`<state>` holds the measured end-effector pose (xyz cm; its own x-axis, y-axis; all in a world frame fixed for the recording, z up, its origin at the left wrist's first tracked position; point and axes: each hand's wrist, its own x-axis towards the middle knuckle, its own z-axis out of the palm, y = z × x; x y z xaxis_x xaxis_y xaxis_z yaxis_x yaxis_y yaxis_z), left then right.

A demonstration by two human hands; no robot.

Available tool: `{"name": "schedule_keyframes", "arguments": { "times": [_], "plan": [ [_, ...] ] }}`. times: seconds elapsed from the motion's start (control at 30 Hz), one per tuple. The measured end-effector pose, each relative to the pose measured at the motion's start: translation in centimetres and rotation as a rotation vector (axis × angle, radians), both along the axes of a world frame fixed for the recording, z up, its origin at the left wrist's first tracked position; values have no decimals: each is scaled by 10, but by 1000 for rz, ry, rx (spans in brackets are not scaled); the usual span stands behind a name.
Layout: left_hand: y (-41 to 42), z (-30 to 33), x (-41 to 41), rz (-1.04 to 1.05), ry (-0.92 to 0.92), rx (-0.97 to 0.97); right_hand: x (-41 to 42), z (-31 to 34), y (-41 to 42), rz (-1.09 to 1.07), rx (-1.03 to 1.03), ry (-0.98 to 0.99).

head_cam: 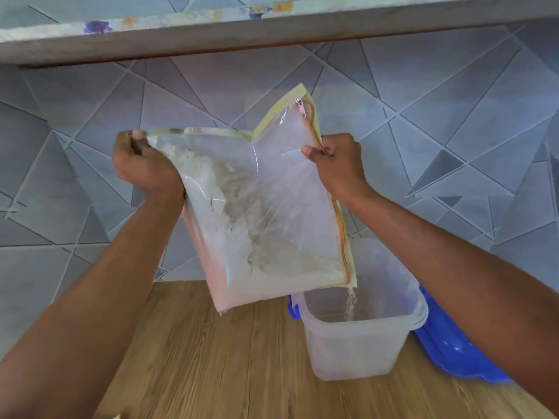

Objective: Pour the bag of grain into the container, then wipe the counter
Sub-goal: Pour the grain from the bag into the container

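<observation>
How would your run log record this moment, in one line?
step: pouring | left hand, right hand: hold bag | grain stream entering container | wipe: not yet done

No readable text, labels, brands or numbers anywhere in view. Checked the bag [266,213], the container [363,331] and the blue lid [453,352] at 4 o'clock: all plain, nothing printed that resolves.

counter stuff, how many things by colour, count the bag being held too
Clear: 2, the zippered bag and the open container
Blue: 1, the lid lying behind the container
Total: 3
</observation>
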<state>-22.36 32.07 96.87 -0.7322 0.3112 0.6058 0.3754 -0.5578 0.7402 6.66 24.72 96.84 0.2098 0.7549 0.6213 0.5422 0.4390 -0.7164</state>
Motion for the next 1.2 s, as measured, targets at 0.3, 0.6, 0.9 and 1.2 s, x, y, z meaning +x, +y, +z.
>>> {"name": "schedule_keyframes", "arguments": {
  "times": [0.3,0.6,0.9,1.2],
  "plan": [
    [-1,14,21,3,43,3,21,-11,3,-7,-20,3],
    [1,19,29,-16,32,10,31,-8,3,-24,-51,-9],
    [5,27,36,-59,57,16,36,-14,-3,-25,-53,25],
    [-1,41,49,-82,61,41,50,-11,-3,-50,-25,22]
  ]
}}
